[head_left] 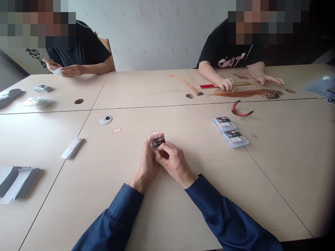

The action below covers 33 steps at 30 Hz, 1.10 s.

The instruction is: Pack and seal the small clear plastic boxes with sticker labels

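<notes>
My left hand (146, 162) is closed around a small clear plastic case (158, 142) with a black printed card, held upright above the middle of the table. The fingers of my right hand (174, 160) are pinched together against the lower front of that case. Whatever sits between those fingertips is hidden. Just beyond the case, a red-bordered white sticker (155, 133) shows in part. Another such sticker (117, 130) lies flat to the left. Two stacks of similar cases (235, 138) stand to the right of my hands.
A strip stack with a red-bordered label (74, 144) and a larger pile of grey-white strips (19, 183) lie left. Red-handled pliers (242, 112) and copper-coloured wires (243, 93) are at right. Two co-workers sit opposite, one handling wires (227, 84), one a pale item (58, 71). Holes (79, 101) pierce the tabletop.
</notes>
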### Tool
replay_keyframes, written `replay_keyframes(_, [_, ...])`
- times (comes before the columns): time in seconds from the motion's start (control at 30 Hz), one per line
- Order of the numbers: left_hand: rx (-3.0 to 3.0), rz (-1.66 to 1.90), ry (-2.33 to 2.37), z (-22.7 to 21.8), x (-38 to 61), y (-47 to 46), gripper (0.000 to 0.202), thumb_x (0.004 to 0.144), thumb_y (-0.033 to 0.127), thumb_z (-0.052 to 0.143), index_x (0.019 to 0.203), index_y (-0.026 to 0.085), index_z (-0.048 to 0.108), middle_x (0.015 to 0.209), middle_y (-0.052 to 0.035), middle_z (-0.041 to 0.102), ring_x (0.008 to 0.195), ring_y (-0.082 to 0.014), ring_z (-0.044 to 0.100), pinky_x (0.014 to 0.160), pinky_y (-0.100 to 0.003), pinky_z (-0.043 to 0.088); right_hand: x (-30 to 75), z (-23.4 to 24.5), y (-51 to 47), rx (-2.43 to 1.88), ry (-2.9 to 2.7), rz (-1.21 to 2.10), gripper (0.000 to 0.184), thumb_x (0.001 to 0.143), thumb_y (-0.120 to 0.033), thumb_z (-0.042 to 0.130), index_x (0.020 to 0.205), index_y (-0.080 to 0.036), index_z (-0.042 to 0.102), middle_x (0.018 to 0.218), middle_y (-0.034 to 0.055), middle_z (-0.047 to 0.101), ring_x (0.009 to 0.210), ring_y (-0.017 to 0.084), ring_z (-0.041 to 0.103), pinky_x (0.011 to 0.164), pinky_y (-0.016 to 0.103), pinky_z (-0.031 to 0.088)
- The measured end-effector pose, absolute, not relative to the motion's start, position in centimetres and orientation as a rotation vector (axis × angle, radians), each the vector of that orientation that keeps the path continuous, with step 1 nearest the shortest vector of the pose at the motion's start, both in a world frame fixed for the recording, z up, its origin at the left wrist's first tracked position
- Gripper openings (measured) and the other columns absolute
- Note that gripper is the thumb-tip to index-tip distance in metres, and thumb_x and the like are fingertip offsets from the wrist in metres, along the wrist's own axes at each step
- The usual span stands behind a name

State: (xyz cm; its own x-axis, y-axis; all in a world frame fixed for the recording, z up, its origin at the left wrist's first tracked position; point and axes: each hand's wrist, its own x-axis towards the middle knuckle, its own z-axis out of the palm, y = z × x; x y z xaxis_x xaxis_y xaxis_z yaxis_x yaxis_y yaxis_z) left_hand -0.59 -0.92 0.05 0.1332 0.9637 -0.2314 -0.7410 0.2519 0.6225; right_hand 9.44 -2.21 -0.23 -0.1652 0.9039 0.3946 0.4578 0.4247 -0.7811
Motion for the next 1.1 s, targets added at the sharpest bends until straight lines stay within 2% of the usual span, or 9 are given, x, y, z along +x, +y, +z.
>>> replay_keyframes(0.4, [0.404,1.256,0.742,0.2,-0.5,-0.7,0.033,0.087,0.043,0.059,0.098,0.016,0.073,0.093,-0.0044,0.07,0.085,-0.0156,0.064,0.086,-0.026,0.049,9.5,0.1,-2.1,-1.194,-1.714,0.653,0.021,0.089,-0.025,0.059,0.069,-0.02,0.054,0.069,-0.0016,0.056,0.064,0.012,0.052,0.061,0.023,0.042])
replay_keyframes(0.5, [0.409,1.258,0.783,0.3,-0.5,-0.7,0.035,0.086,0.045,0.06,0.099,0.016,0.073,0.091,-0.0035,0.07,0.086,-0.015,0.065,0.086,-0.024,0.05,9.5,-0.1,-1.9,-1.216,-1.754,0.634,0.019,0.088,-0.022,0.061,0.07,-0.021,0.053,0.071,-0.0019,0.056,0.066,0.012,0.053,0.063,0.022,0.043])
replay_keyframes(0.67, [0.458,1.224,0.812,0.8,-0.5,-0.7,0.037,0.085,0.047,0.06,0.104,0.018,0.072,0.099,-0.0037,0.07,0.092,-0.0163,0.065,0.085,-0.024,0.052,9.2,-0.5,-1.7,-1.26,-1.76,0.556,0.021,0.084,-0.019,0.064,0.068,-0.022,0.05,0.069,-0.0032,0.052,0.068,0.012,0.052,0.066,0.022,0.043])
replay_keyframes(1.1, [0.449,1.2,0.873,1.0,-0.6,-0.6,0.038,0.081,0.048,0.061,0.103,0.018,0.071,0.101,-0.0053,0.068,0.093,-0.0192,0.063,0.08,-0.026,0.055,9.5,-0.6,-1.4,-1.247,-1.797,0.619,0.025,0.087,-0.021,0.066,0.068,-0.021,0.049,0.073,-0.004,0.053,0.07,0.01,0.052,0.066,0.02,0.043])
